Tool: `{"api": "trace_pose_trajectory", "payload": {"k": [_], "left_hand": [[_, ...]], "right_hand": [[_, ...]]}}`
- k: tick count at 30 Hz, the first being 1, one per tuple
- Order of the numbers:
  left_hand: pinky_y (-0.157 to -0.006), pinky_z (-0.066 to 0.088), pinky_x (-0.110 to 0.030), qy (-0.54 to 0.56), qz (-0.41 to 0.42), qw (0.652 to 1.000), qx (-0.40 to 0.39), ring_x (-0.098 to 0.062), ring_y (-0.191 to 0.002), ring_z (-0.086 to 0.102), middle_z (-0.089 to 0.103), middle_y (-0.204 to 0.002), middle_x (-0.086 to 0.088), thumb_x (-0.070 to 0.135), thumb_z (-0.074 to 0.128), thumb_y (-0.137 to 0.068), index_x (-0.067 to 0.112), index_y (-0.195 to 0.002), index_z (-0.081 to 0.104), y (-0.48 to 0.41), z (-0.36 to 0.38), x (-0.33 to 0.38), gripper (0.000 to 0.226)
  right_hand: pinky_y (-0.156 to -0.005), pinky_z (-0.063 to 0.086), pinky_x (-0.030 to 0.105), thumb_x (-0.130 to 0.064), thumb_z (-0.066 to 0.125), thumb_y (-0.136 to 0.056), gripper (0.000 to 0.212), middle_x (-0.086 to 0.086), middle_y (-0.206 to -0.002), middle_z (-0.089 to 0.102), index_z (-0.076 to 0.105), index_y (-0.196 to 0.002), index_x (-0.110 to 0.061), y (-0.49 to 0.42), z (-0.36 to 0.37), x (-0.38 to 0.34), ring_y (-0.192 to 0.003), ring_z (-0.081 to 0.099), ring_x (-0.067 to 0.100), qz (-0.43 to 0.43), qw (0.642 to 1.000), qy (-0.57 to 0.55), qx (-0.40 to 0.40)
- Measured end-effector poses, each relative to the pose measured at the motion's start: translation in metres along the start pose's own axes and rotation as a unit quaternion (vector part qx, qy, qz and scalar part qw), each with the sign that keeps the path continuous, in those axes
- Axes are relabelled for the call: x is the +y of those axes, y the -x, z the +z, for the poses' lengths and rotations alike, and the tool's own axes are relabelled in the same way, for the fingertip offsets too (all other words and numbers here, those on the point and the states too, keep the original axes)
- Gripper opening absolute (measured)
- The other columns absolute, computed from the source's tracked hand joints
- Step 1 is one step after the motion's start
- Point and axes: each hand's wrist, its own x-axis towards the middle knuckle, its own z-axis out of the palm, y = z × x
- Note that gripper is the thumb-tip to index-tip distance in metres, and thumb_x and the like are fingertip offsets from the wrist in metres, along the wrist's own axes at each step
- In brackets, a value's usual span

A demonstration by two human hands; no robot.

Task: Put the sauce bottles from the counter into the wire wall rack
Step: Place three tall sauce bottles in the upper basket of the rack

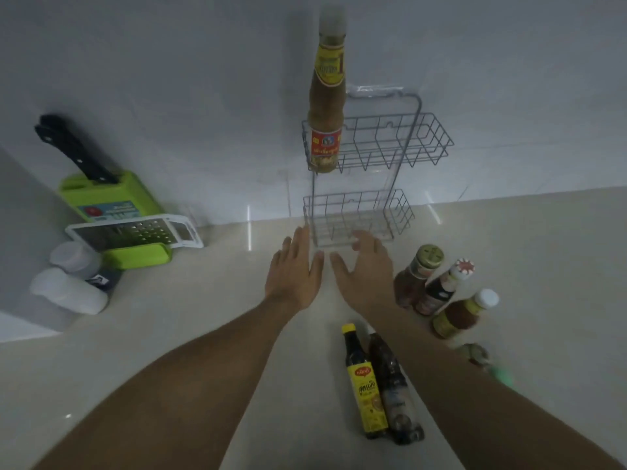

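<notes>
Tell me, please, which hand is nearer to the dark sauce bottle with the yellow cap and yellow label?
Right. The right hand hovers just above the dark yellow-capped bottle, its forearm passing beside it; the left hand is farther left.

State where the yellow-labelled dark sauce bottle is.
The yellow-labelled dark sauce bottle stands on the counter at lower centre, just left of the right forearm, touching another dark bottle.

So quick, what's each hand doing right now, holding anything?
Left hand: open, fingers spread, holding nothing, just in front of the wire wall rack.
Right hand: open, empty, beside the left.
</notes>
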Motion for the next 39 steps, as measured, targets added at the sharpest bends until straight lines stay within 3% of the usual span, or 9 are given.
{"api": "trace_pose_trajectory", "payload": {"k": [4,9,19,24,26,28,32,35,39], "left_hand": [[-0.127,0.002,-0.042,-0.038,-0.01,0.997,-0.07,-0.024,-0.158,-0.005,-0.006,-0.172,0.0,0.052,0.013,-0.105,0.025,-0.162,-0.008,0.055,0.067,-0.03,0.067],[-0.125,-0.009,-0.047,-0.119,-0.009,0.989,-0.089,-0.028,-0.157,-0.013,-0.011,-0.171,-0.004,0.048,0.014,-0.106,0.026,-0.162,-0.005,0.104,0.121,-0.042,0.063],[-0.122,-0.013,-0.054,-0.204,-0.004,0.975,-0.091,-0.035,-0.154,-0.02,-0.023,-0.167,-0.008,0.049,0.002,-0.103,0.026,-0.16,-0.014,0.109,0.131,-0.041,0.063],[-0.123,-0.005,-0.051,-0.208,0.007,0.969,-0.133,-0.034,-0.156,-0.015,-0.016,-0.17,-0.009,0.046,0.012,-0.107,0.023,-0.16,-0.015,0.106,0.113,-0.036,0.064],[-0.123,0.009,-0.047,-0.214,0.023,0.967,-0.136,-0.032,-0.156,0.004,0.002,-0.17,-0.01,0.044,0.016,-0.107,0.017,-0.162,-0.005,0.097,0.098,-0.032,0.064],[-0.119,0.02,-0.042,-0.2,0.024,0.972,-0.118,-0.03,-0.148,0.025,0.025,-0.163,-0.011,0.044,0.017,-0.107,0.013,-0.161,0.006,0.079,0.081,-0.026,0.064],[-0.124,0.01,-0.042,-0.152,-0.002,0.987,-0.041,-0.027,-0.139,0.042,0.048,-0.149,-0.009,0.044,0.017,-0.108,0.013,-0.157,0.025,0.037,0.038,-0.006,0.059],[-0.125,0.008,-0.044,-0.101,-0.001,0.994,0.033,-0.026,-0.14,0.041,0.049,-0.148,-0.011,0.044,0.015,-0.107,0.011,-0.153,0.032,0.001,-0.002,0.013,0.059],[-0.119,0.03,-0.049,-0.011,0.022,0.993,0.112,-0.033,-0.141,0.041,0.034,-0.161,-0.013,0.044,0.013,-0.106,0.012,-0.159,0.02,-0.044,-0.06,0.05,0.063]], "right_hand": [[-0.098,0.04,0.045,-0.051,0.058,-0.09,0.05,0.011,-0.121,0.057,0.059,-0.123,-0.014,0.077,0.017,0.046,-0.115,0.051,0.033,0.061,0.979,0.172,-0.087],[-0.076,0.042,0.044,-0.057,0.061,-0.084,0.054,0.016,-0.102,0.055,0.063,-0.097,-0.005,0.137,0.027,0.068,-0.088,0.052,0.035,0.04,0.944,0.317,-0.083],[-0.081,0.041,0.047,-0.055,0.061,-0.087,0.048,0.013,-0.105,0.061,0.067,-0.098,-0.008,0.149,0.037,0.072,-0.094,0.055,0.034,0.006,0.929,0.36,-0.084],[-0.087,0.047,0.048,-0.046,0.07,-0.085,0.034,0.01,-0.101,0.069,0.066,-0.094,-0.013,0.149,0.037,0.063,-0.102,0.062,0.035,0.007,0.962,0.264,-0.07],[-0.085,0.049,0.044,-0.043,0.069,-0.088,0.034,0.01,-0.098,0.068,0.062,-0.101,-0.013,0.144,0.035,0.063,-0.097,0.064,0.034,0.012,0.985,0.161,-0.055],[-0.07,0.052,0.037,-0.051,0.055,-0.093,0.036,0.003,-0.091,0.062,0.052,-0.109,-0.018,0.132,0.03,0.057,-0.079,0.063,0.024,0.032,0.996,0.053,-0.062],[-0.062,0.041,0.019,-0.04,0.056,-0.097,0.029,-0.013,-0.089,0.049,0.04,-0.116,-0.025,0.082,0.016,0.031,-0.077,0.054,0.002,0.023,0.992,-0.123,-0.031],[-0.066,0.041,0.013,-0.03,0.056,-0.098,0.024,-0.012,-0.088,0.047,0.041,-0.114,-0.021,0.025,-0.004,-0.002,-0.076,0.051,0.002,-0.03,0.98,-0.198,0.015],[-0.071,0.041,0.014,-0.023,0.056,-0.099,0.029,0.001,-0.094,0.049,0.041,-0.121,-0.011,-0.051,-0.045,-0.05,-0.078,0.05,0.007,-0.115,0.963,-0.229,0.085]]}}
